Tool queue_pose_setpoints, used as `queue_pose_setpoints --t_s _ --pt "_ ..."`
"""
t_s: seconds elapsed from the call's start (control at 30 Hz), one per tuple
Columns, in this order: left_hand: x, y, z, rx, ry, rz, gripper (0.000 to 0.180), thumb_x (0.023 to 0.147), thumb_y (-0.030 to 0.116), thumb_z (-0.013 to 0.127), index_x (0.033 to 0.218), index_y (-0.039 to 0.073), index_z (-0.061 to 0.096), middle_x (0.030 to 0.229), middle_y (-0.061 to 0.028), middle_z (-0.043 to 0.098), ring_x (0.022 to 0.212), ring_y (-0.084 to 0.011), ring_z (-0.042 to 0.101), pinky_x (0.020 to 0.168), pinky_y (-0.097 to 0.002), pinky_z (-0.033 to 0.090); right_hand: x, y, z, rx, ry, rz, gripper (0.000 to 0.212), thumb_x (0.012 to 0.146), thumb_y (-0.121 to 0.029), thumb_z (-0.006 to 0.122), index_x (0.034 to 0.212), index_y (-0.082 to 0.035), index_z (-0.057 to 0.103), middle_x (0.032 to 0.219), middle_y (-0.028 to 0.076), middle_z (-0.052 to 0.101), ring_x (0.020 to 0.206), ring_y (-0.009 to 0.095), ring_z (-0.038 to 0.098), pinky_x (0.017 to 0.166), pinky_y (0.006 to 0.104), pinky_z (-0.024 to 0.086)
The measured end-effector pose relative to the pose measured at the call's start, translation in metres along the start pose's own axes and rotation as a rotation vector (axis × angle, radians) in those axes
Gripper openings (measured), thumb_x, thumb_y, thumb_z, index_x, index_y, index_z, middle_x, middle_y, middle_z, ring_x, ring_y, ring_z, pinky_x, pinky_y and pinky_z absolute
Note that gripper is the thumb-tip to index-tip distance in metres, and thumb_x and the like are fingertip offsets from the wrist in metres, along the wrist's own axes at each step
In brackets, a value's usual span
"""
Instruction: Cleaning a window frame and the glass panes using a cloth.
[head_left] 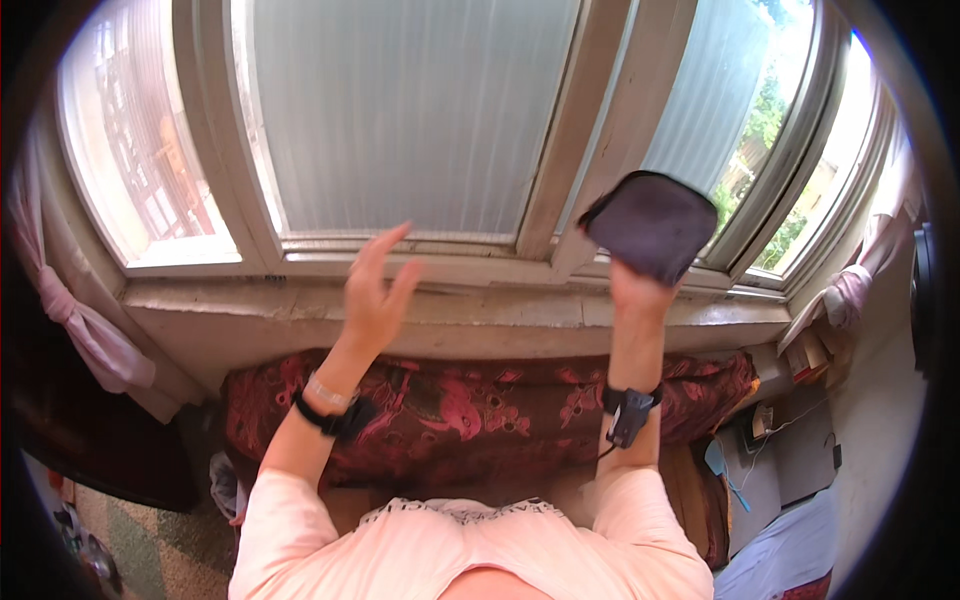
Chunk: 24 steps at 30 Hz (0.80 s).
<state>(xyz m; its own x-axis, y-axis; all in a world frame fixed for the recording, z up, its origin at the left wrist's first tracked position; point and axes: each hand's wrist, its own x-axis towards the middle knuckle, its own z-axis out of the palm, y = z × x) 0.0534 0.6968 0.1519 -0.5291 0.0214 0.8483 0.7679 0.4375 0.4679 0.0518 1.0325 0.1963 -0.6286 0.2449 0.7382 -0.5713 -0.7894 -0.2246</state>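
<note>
My right hand (640,290) is raised before the window and holds up a dark purple-grey pad (655,222), flat with rounded corners and a black edge. The pad hides my right fingers; only the heel of that hand and the wrist show beneath it. Further left, my left hand (378,295) hangs above the window sill with its fingers spread and nothing in them, slightly smeared by motion. Behind both hands stands the window (410,120), with large ribbed, frosted panes in worn wooden frames. The pad overlaps the frame post and the right pane.
Below runs the chipped sill (480,305), and in front of it a piece of furniture under a dark red patterned cover (460,405). Knotted pink curtains (90,330) hang at both sides. At lower right are a light blue cloth (785,550) and a blue plastic tool (722,470).
</note>
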Motion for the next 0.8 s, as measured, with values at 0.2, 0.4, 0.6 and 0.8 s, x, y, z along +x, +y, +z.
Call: queue_pose_setpoints --t_s 0.2,0.4,0.6,0.8 --pt "-0.131 -0.095 -0.072 0.399 0.158 -0.403 0.039 0.094 0.018 0.061 0.128 -0.001 0.056 0.124 -0.0205 0.059 0.12 -0.0366 0.053 0.105 -0.0429 0.038 0.166 -0.015 0.035 -1.187 0.037 -0.822 0.058 0.106 -0.032 0.04 0.153 -0.003 0.023 0.155 0.014 0.032 0.142 0.032 0.031 0.119 0.0427 0.019" --pt "-0.19 -0.131 -0.064 0.625 0.047 -0.548 0.049 0.095 0.024 0.059 0.137 0.003 0.047 0.14 -0.0191 0.046 0.133 -0.0372 0.04 0.111 -0.051 0.028 0.218 0.048 0.032 -2.088 0.042 -0.797 0.074 0.095 -0.042 0.056 0.152 -0.004 0.028 0.157 0.025 0.024 0.144 0.047 0.021 0.112 0.0638 0.022" --pt "-0.201 -0.15 -0.048 0.707 -0.031 -0.607 0.057 0.096 0.027 0.057 0.145 0.006 0.037 0.15 -0.0207 0.034 0.141 -0.0387 0.029 0.115 -0.0559 0.02 0.202 0.044 0.042 -2.12 0.037 -0.786 0.077 0.095 -0.043 0.057 0.152 -0.004 0.024 0.156 0.027 0.018 0.143 0.05 0.017 0.113 0.0629 0.022" --pt "-0.244 -0.176 -0.023 0.586 -0.032 -0.83 0.066 0.094 0.024 0.058 0.15 0.004 0.028 0.153 -0.0252 0.028 0.142 -0.041 0.026 0.117 -0.0555 0.016 0.247 0.041 0.059 -2.126 0.001 -0.851 0.069 0.093 -0.027 0.055 0.153 -0.008 0.027 0.157 0.026 0.018 0.144 0.051 0.016 0.113 0.0649 0.021"
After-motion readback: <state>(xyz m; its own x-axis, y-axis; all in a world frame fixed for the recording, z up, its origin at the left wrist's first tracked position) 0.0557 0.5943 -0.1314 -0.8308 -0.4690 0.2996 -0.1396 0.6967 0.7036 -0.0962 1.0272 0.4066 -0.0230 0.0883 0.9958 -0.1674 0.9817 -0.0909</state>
